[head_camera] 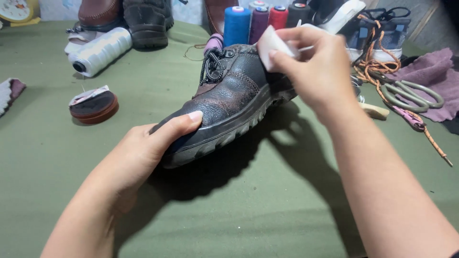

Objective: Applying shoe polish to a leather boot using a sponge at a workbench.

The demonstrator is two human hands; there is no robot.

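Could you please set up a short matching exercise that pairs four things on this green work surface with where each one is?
Things:
1. dark leather shoe
2. white cloth pad
3. large white thread spool
4. scissors

Places:
A. lying on its side at the far left
B. on the purple cloth at the right
C. pinched in the right hand
D. gripped at the toe by the left hand

Pairs: 1-D, 2-C, 3-A, 4-B
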